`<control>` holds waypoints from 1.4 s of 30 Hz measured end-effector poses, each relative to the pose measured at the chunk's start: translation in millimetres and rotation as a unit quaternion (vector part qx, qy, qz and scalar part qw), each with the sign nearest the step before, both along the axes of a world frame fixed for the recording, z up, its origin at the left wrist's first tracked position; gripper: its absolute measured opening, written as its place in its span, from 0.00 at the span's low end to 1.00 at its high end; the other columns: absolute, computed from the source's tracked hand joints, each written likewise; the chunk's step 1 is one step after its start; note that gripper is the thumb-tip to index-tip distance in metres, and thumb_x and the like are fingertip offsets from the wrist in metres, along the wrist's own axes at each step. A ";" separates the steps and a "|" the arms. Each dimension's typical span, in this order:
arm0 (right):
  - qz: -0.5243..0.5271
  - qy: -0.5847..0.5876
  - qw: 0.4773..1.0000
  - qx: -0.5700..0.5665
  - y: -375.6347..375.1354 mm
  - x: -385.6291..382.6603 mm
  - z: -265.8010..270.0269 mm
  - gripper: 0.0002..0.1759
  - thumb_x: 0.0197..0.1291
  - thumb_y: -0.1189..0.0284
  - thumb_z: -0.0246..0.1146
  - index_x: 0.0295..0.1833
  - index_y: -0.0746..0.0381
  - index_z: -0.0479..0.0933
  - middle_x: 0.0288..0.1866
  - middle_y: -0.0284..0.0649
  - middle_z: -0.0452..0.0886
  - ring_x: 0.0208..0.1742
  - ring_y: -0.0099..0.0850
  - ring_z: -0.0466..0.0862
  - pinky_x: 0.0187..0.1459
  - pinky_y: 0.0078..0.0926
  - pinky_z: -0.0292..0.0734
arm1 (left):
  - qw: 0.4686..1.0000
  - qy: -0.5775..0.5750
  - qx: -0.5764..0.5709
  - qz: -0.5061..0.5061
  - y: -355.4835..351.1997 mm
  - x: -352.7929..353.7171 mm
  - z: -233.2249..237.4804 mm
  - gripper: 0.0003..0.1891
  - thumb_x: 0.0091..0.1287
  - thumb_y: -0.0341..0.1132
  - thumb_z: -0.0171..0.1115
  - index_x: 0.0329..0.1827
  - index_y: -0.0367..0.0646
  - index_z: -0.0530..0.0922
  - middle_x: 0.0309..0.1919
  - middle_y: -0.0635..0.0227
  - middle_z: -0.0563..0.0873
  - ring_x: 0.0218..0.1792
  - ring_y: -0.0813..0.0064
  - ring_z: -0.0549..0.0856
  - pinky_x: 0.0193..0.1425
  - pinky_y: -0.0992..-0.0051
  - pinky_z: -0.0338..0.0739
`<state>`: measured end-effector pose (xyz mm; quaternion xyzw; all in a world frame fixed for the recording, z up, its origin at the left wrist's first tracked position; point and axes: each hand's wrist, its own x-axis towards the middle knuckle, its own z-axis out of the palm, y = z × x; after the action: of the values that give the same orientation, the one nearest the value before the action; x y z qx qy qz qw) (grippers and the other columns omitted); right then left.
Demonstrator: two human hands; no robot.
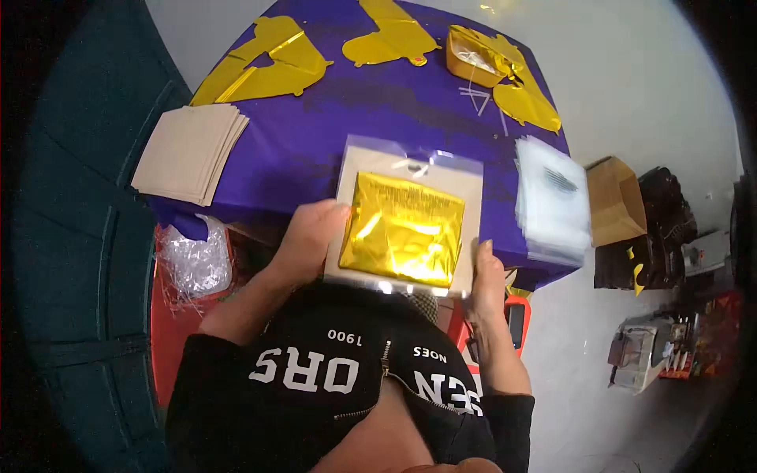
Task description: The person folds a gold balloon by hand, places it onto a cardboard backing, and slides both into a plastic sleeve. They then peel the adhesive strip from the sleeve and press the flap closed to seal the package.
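Observation:
A clear plastic pouch (pixel 386 148) with a tan card and a folded gold foil balloon (pixel 404 229) inside is held up in front of my body, over the table's near edge. My left hand (pixel 314 236) grips its left side, thumb on the front. On the opposite edge, my right hand (pixel 487 282) holds it with the thumb up; the other fingers of both hands are mostly hidden behind. Left of it lies a stack of tan cards (pixel 189 150); right of it, a stack of clear plastic bags (pixel 554 193).
On the purple-covered table (pixel 315 130) lie flat gold foil balloons (pixel 272 59) and a gold container (pixel 473 59) with thin white straws (pixel 477 98) beside it. A bag of clear plastic strips (pixel 193 260) sits below left. An open cardboard box (pixel 615 201) stands at right.

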<state>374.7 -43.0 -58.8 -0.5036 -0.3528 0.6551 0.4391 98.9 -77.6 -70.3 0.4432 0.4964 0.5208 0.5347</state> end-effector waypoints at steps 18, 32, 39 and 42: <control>0.147 0.179 0.973 0.002 2.3 -15.8 -43.5 0.19 0.75 0.63 0.56 0.42 0.69 0.80 0.39 0.55 0.88 0.19 0.25 0.80 0.21 0.22 0.78 | 0.992 -0.004 -0.126 -0.019 41.8 -8.0 12.7 0.19 0.76 0.36 0.54 0.59 0.28 0.76 0.50 0.53 0.86 0.42 0.67 0.87 0.46 0.68 0.81; 0.161 0.140 0.977 0.005 -2.3 -31.9 -57.6 0.17 0.74 0.69 0.52 0.38 0.69 0.81 0.24 0.41 0.82 0.21 0.26 0.80 0.21 0.21 0.73 | 0.685 0.603 0.392 -0.117 49.1 56.9 26.3 0.37 0.59 0.60 0.64 0.57 0.34 0.75 0.56 0.47 0.75 0.65 0.45 0.71 0.75 0.39 0.57; 0.189 0.138 0.972 0.037 5.5 -27.9 -67.4 0.19 0.75 0.70 0.50 0.37 0.69 0.82 0.27 0.44 0.84 0.24 0.26 0.80 0.26 0.21 0.74 | 0.712 0.562 0.396 -0.143 58.7 58.3 23.9 0.30 0.56 0.50 0.66 0.52 0.32 0.78 0.52 0.48 0.78 0.61 0.49 0.73 0.73 0.43 0.58; 0.223 0.154 0.961 0.051 9.5 -24.0 -79.3 0.20 0.76 0.69 0.49 0.36 0.69 0.81 0.27 0.43 0.83 0.24 0.26 0.79 0.29 0.21 0.73 | 0.709 0.571 0.381 -0.164 59.7 56.9 24.6 0.32 0.60 0.52 0.64 0.57 0.33 0.74 0.53 0.47 0.75 0.62 0.46 0.73 0.73 0.42 0.59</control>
<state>350.7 -33.4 -138.1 -0.2821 -0.4171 0.7873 0.3559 155.8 -17.8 -45.7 0.8964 0.3860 0.2175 0.0128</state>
